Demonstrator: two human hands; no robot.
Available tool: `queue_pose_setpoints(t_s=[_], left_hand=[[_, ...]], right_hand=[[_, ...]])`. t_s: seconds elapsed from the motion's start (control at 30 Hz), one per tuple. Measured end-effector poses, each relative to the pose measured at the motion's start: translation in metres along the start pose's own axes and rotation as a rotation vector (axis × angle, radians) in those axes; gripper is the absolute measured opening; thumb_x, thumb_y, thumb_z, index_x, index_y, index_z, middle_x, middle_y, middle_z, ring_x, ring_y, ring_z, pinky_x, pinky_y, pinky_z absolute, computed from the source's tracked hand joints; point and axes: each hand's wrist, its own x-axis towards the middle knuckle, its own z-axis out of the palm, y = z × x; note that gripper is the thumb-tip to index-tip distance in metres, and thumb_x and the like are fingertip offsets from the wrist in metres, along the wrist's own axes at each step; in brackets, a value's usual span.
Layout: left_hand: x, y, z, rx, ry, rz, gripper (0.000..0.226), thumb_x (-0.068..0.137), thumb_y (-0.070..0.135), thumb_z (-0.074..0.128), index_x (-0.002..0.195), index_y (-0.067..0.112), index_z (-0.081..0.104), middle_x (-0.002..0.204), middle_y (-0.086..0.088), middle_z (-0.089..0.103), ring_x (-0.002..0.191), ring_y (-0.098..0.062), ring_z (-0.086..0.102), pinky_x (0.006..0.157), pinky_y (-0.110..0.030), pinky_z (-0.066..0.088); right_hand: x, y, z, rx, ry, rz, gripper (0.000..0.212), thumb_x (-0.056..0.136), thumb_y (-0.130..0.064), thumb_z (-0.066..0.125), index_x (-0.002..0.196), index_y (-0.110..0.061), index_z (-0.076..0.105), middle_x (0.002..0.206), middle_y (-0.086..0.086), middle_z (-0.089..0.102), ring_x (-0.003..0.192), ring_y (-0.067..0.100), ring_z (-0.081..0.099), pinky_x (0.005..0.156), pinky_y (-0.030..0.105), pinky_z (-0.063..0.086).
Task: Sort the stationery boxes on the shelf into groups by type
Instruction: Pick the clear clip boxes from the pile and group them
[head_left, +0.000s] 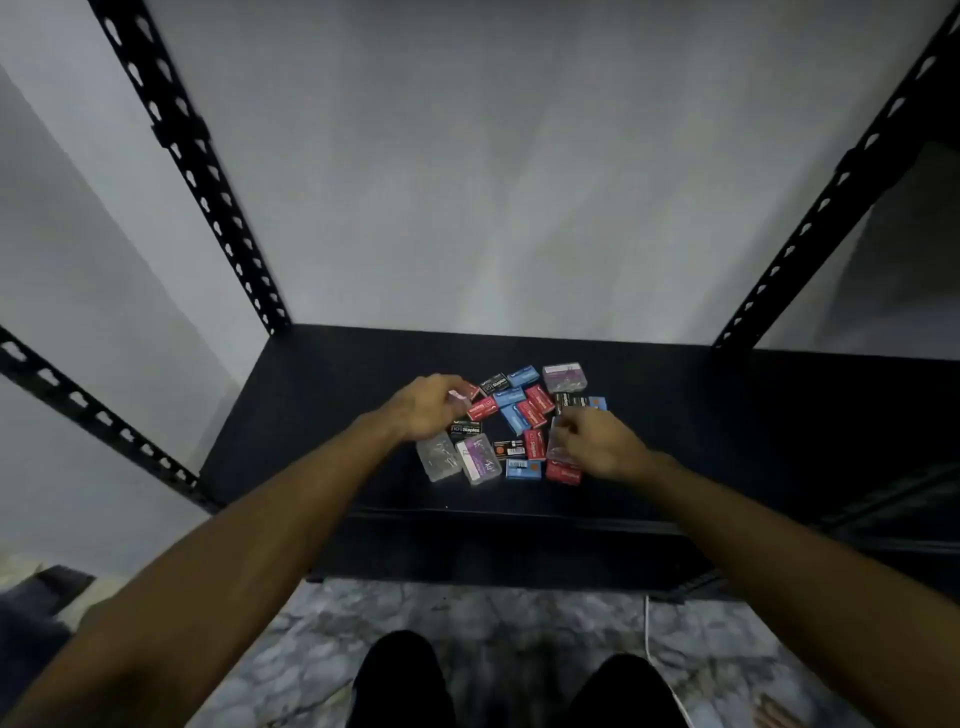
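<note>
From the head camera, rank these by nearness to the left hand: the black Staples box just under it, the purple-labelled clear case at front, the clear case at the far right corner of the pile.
Measured from the left hand:
1. Black Staples box, right beneath the hand.
2. Purple-labelled clear case, front of the pile, a little right.
3. Far clear case, back right corner.

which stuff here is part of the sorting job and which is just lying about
Part of the job:
- red boxes
- blue boxes
- black staples boxes
- clear plastic boxes
- shelf they lie on
- left hand, holding a small box
- right hand, on a clear box

Just lying about:
- white cable on the floor
- dark object at lower left
</note>
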Motion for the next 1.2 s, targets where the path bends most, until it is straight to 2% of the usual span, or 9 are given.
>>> queue_pose_setpoints(t_s=[0.1, 0.23, 0.33, 0.47, 0.63, 0.77, 0.9, 1.1, 1.2], left_hand=[[0.015, -0.011, 0.019, 0.033, 0.081, 0.049, 0.028, 0.100, 0.035, 0.051, 0.125, 0.025, 0.055, 0.106, 0.001, 0.067, 0.089, -0.013, 0.067, 0.079, -0.038, 0.059], [0.030, -0.034, 0.047, 0.105, 0.203, 0.125, 0.032, 0.099, 0.038, 0.050, 0.128, 0.027, 0.055, 0.111, 0.003, 0.067, 0.092, -0.009, 0.065, 0.078, -0.039, 0.059], [0.035, -0.047, 0.064, 0.223, 0.321, 0.197, 0.034, 0.099, 0.039, 0.049, 0.130, 0.027, 0.056, 0.120, 0.001, 0.062, 0.105, -0.013, 0.060, 0.089, -0.043, 0.054], [0.032, -0.056, 0.082, 0.354, 0.463, 0.318, 0.039, 0.100, 0.040, 0.048, 0.134, 0.022, 0.055, 0.122, -0.003, 0.059, 0.111, -0.017, 0.051, 0.095, -0.038, 0.043], [0.025, -0.061, 0.106, 0.345, 0.481, 0.419, 0.051, 0.096, 0.051, 0.049, 0.140, 0.024, 0.052, 0.137, -0.002, 0.056, 0.125, -0.016, 0.048, 0.107, -0.042, 0.037], [0.020, -0.056, 0.120, 0.410, 0.429, 0.376, 0.063, 0.090, 0.061, 0.052, 0.143, 0.026, 0.048, 0.144, -0.003, 0.051, 0.130, -0.020, 0.047, 0.111, -0.049, 0.034], [0.022, -0.061, 0.124, 0.464, 0.373, 0.300, 0.067, 0.085, 0.070, 0.048, 0.137, 0.029, 0.054, 0.136, -0.004, 0.054, 0.122, -0.021, 0.051, 0.100, -0.045, 0.044], [0.025, -0.062, 0.122, 0.484, 0.331, 0.272, 0.068, 0.084, 0.066, 0.058, 0.142, 0.032, 0.048, 0.143, -0.003, 0.052, 0.129, -0.021, 0.048, 0.106, -0.049, 0.040], [0.025, -0.060, 0.120, 0.412, 0.334, 0.271, 0.079, 0.079, 0.061, 0.068, 0.147, 0.033, 0.041, 0.148, 0.000, 0.048, 0.132, -0.021, 0.046, 0.107, -0.048, 0.040]], right_hand=[[0.017, 0.005, 0.013, -0.036, 0.090, -0.072, 0.025, 0.101, -0.037, 0.050, 0.110, -0.018, 0.064, 0.107, 0.000, 0.067, 0.091, 0.015, 0.066, 0.084, 0.039, 0.056], [0.033, 0.024, 0.039, -0.088, 0.206, -0.132, 0.026, 0.100, -0.039, 0.050, 0.109, -0.019, 0.064, 0.115, 0.001, 0.058, 0.099, 0.016, 0.061, 0.085, 0.036, 0.053], [0.039, 0.043, 0.062, -0.106, 0.331, -0.185, 0.027, 0.100, -0.038, 0.049, 0.113, -0.019, 0.062, 0.117, -0.001, 0.055, 0.107, 0.014, 0.053, 0.088, 0.031, 0.044], [0.049, 0.060, 0.089, -0.198, 0.511, -0.277, 0.029, 0.100, -0.038, 0.049, 0.117, -0.019, 0.062, 0.119, -0.001, 0.057, 0.111, 0.014, 0.051, 0.088, 0.028, 0.040], [0.055, 0.079, 0.104, -0.283, 0.658, -0.296, 0.033, 0.099, -0.039, 0.048, 0.122, -0.022, 0.062, 0.125, 0.000, 0.057, 0.114, 0.016, 0.050, 0.094, 0.032, 0.038], [0.048, 0.089, 0.109, -0.300, 0.653, -0.301, 0.031, 0.100, -0.038, 0.048, 0.122, -0.022, 0.062, 0.126, 0.000, 0.056, 0.117, 0.016, 0.048, 0.099, 0.035, 0.036], [0.041, 0.093, 0.107, -0.320, 0.599, -0.285, 0.037, 0.102, -0.035, 0.042, 0.134, -0.021, 0.057, 0.135, 0.002, 0.053, 0.122, 0.019, 0.046, 0.102, 0.040, 0.037], [0.036, 0.096, 0.093, -0.315, 0.436, -0.218, 0.045, 0.104, -0.037, 0.040, 0.147, -0.022, 0.044, 0.146, 0.004, 0.047, 0.129, 0.023, 0.043, 0.108, 0.045, 0.037], [0.037, 0.094, 0.084, -0.274, 0.373, -0.212, 0.047, 0.102, -0.036, 0.046, 0.146, -0.022, 0.044, 0.146, 0.005, 0.048, 0.125, 0.021, 0.048, 0.105, 0.043, 0.043]])
